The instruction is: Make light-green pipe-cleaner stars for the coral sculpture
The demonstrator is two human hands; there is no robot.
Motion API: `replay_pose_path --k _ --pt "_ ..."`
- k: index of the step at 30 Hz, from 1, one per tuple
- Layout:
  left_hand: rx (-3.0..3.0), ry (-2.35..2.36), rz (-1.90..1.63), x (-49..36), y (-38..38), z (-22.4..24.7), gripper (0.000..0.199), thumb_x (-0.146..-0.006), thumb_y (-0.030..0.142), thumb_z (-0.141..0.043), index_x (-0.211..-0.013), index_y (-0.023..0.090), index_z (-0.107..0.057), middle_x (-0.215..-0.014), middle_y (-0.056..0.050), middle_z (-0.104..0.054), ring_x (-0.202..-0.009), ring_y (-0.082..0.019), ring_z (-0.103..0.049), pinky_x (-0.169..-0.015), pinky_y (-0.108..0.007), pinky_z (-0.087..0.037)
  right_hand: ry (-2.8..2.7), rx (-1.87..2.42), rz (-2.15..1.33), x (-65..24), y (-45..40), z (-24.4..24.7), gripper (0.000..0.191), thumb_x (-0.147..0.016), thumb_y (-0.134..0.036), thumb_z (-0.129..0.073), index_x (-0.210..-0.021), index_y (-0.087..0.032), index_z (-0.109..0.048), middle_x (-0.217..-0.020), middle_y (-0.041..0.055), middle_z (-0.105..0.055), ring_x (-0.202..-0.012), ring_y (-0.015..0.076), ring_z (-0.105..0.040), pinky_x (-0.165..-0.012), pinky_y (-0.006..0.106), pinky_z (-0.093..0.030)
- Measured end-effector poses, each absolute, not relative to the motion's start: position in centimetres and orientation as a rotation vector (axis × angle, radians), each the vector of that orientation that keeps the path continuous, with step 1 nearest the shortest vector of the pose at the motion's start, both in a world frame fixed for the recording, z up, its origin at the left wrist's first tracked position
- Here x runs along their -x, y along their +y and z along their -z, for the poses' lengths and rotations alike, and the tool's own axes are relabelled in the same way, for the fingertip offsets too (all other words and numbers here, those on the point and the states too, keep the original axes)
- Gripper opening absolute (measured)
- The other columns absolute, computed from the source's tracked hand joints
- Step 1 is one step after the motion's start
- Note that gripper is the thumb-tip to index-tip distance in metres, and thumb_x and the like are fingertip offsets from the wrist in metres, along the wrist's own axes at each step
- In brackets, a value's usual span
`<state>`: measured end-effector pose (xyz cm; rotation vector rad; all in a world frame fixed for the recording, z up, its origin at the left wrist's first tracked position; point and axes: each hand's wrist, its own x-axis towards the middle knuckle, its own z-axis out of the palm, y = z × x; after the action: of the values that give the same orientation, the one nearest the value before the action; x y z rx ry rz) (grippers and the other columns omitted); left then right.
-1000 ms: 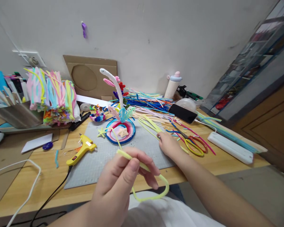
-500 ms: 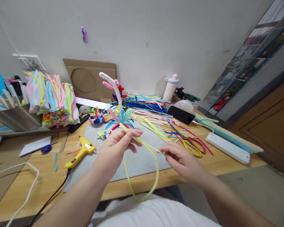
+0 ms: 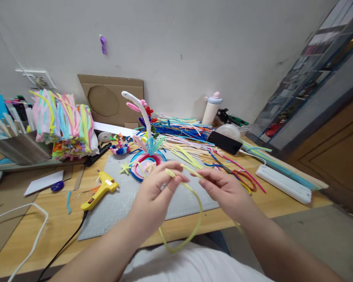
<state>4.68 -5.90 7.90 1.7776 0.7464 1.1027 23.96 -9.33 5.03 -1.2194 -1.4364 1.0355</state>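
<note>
The left fingers (image 3: 174, 182) partly hide the beige star (image 3: 150, 167); the right fingers (image 3: 208, 186) partly cover the scissors (image 3: 228, 170) beyond them.

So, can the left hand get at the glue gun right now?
Probably yes: only grey mat shows between the left hand and the glue gun, though the hand looks busy pinching a yellow pipe cleaner.

The camera sits on the person's head and looks forward and down at a table (image 3: 59, 223), from its near side. It is quite close to the left hand (image 3: 157, 190) and the right hand (image 3: 225, 190), which are below the middle of this view. Beyond the table it faces a wall (image 3: 223, 47), and at far right it also takes in a slanted shelf (image 3: 308, 68)
</note>
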Motion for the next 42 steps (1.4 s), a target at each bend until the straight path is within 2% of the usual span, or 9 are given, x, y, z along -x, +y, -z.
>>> replay_pose_path --k 2,4,8,11,15,25,30,37,42 --pt "-1.640 0.715 -1.131 -4.3 -5.2 -8.5 0.021 -0.092 0.026 -0.047 -0.088 0.019 -0.067 -0.098 -0.007 -0.065 -0.100 -0.020 -0.057 -0.090 -0.034 -0.041 -1.410 1.253 -1.049 -24.1 -9.0 -5.1 0.029 -0.089 -0.041 -0.052 -0.104 -0.019 -0.064 -0.059 -0.0042 -0.041 -0.048 0.0082 -0.038 -0.044 0.022 -0.031" --pt "-1.524 0.616 -1.128 -4.2 -4.5 -9.1 0.018 -0.092 0.027 -0.046 -0.093 0.019 -0.063 -0.079 -0.003 -0.061 -0.077 -0.015 -0.058 -0.074 -0.030 -0.045 -1.396 1.245 -1.076 -24.1 -8.8 -5.3 0.029 -0.090 -0.039 -0.050 -0.104 -0.019 -0.064 -0.060 -0.0038 -0.041 -0.047 0.0076 -0.038 -0.043 0.021 -0.028" --pt "-1.509 0.611 -1.064 -4.8 -4.1 -10.2 0.023 -0.093 0.032 -0.043 -0.093 0.017 -0.060 -0.058 0.004 -0.038 -0.052 -0.009 -0.035 -0.049 -0.023 -0.028 -1.328 1.165 -1.053 -23.4 -8.5 -6.2 0.025 -0.087 -0.037 -0.055 -0.103 -0.020 -0.065 -0.063 -0.0034 -0.043 -0.048 0.0064 -0.034 -0.042 0.020 -0.024" --pt "-1.548 0.632 -0.978 -5.2 -4.4 -10.1 0.023 -0.094 0.033 -0.041 -0.083 0.018 -0.055 -0.058 0.005 -0.035 -0.053 -0.009 -0.029 -0.049 -0.024 -0.024 -1.308 1.118 -1.019 -22.7 -8.2 -6.8 0.023 -0.085 -0.039 -0.058 -0.095 -0.019 -0.066 -0.058 -0.0046 -0.040 -0.045 0.0053 -0.029 -0.040 0.020 -0.022" --pt "-1.565 0.685 -0.960 -5.2 -4.8 -9.2 0.021 -0.093 0.034 -0.044 -0.078 0.019 -0.048 -0.066 0.005 -0.038 -0.055 -0.008 -0.029 -0.050 -0.023 -0.023 -1.315 1.099 -1.006 -22.0 -8.1 -7.3 0.019 -0.085 -0.035 -0.058 -0.090 -0.018 -0.065 -0.058 -0.0036 -0.045 -0.046 0.0060 -0.034 -0.040 0.020 -0.025" --pt "-1.360 0.613 -0.952 -5.7 -5.4 -8.7 0.010 -0.088 0.028 -0.053 -0.091 0.020 -0.048 -0.065 0.006 -0.044 -0.053 -0.007 -0.029 -0.050 -0.021 -0.024 -1.377 1.048 -0.944 -20.7 -8.6 -7.6 0.011 -0.080 -0.016 -0.054 -0.086 -0.018 -0.063 -0.066 -0.0018 -0.056 -0.054 0.0078 -0.046 -0.049 0.020 -0.038" --pt "-1.278 0.630 -0.943 -5.6 -5.5 -8.6 0.013 -0.084 0.028 -0.059 -0.086 0.019 -0.049 -0.059 0.007 -0.042 -0.054 -0.007 -0.035 -0.050 -0.020 -0.026 -1.398 1.016 -0.951 -20.5 -8.8 -7.7 0.008 -0.083 -0.020 -0.056 -0.086 -0.018 -0.063 -0.071 -0.0009 -0.058 -0.064 0.0094 -0.052 -0.058 0.020 -0.042" --pt "-1.285 0.644 -0.931 -5.6 -5.7 -8.5 0.014 -0.082 0.027 -0.059 -0.086 0.019 -0.048 -0.056 0.007 -0.045 -0.053 -0.008 -0.039 -0.050 -0.020 -0.027 -1.285 0.984 -1.121 -20.1 -8.8 -7.0 0.012 -0.088 -0.031 -0.055 -0.085 -0.020 -0.059 -0.055 -0.0064 -0.041 -0.048 0.0069 -0.037 -0.047 0.020 -0.032" --pt "-1.263 0.647 -0.932 -5.7 -5.8 -8.4 0.017 -0.080 0.028 -0.061 -0.085 0.019 -0.048 -0.055 0.006 -0.046 -0.052 -0.008 -0.040 -0.049 -0.020 -0.028 -1.310 1.001 -1.119 -20.0 -8.9 -7.0 0.016 -0.087 -0.036 -0.057 -0.085 -0.020 -0.058 -0.058 -0.0053 -0.041 -0.046 0.0072 -0.029 -0.042 0.021 -0.022"
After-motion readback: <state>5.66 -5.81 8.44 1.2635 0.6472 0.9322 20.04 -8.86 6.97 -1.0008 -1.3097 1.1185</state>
